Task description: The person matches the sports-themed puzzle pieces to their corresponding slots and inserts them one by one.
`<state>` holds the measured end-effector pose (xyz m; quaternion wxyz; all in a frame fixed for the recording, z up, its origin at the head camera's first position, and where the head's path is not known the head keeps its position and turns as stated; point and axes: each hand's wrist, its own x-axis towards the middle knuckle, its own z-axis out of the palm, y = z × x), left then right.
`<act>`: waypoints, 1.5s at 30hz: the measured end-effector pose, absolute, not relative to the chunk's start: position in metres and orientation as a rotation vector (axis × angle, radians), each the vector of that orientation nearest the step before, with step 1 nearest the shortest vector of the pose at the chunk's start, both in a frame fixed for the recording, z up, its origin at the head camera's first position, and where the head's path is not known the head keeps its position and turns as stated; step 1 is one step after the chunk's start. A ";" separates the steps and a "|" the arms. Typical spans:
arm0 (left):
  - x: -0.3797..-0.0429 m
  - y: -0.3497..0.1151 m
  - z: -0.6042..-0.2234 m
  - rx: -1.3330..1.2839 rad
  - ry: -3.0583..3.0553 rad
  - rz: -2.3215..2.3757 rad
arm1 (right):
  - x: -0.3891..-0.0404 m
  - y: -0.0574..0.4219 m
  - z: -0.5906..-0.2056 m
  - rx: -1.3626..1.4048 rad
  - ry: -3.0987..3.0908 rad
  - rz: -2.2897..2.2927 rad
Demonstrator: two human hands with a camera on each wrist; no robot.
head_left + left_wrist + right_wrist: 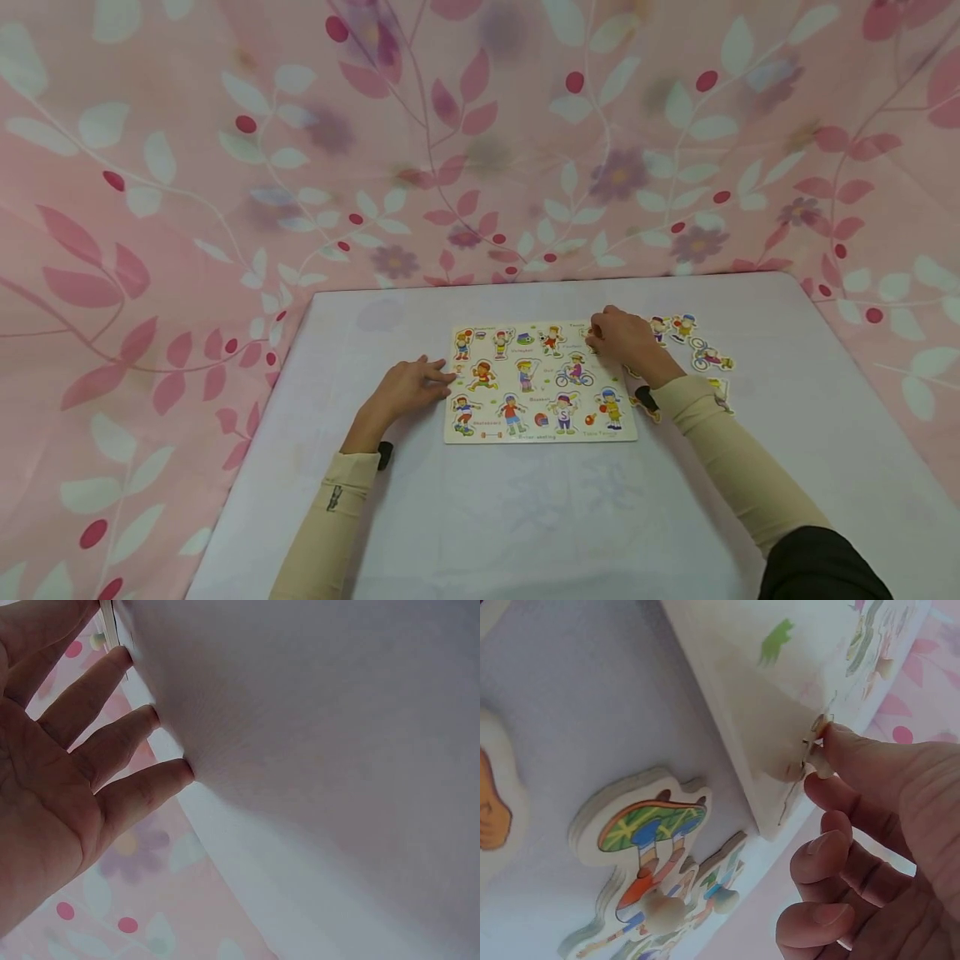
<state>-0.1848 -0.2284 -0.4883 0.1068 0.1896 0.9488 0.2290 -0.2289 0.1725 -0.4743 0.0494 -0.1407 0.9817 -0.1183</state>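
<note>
A white peg puzzle board [540, 400] lies on the table, filled with several wooden cartoon figures of children at sports. My left hand [415, 385] rests at its left edge, fingers spread; in the left wrist view the fingertips [187, 771] touch the white cloth. My right hand [626, 340] is over the board's top right corner. In the right wrist view, its thumb and index finger pinch the small knob of a puzzle piece [808, 746] standing over the board, seen nearly edge-on. The other fingers curl loosely.
Loose puzzle pieces lie right of the board, among them a racing cyclist [711, 357] and a figure in a blue cap [683, 327]. A skateboarder piece [656, 836] lies close to the board's edge. Behind the white-covered table [480, 517] hangs a pink floral curtain [465, 142].
</note>
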 end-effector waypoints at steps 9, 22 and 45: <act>-0.186 -0.226 -0.491 0.558 2.792 0.671 | -0.228 0.177 -0.476 -0.416 2.984 -0.392; -0.184 -0.225 -0.490 0.538 2.792 0.670 | -0.205 0.188 -0.462 -0.426 2.969 -0.431; -0.185 -0.228 -0.491 0.584 2.819 0.690 | -0.150 0.214 -0.477 -0.338 2.989 -0.472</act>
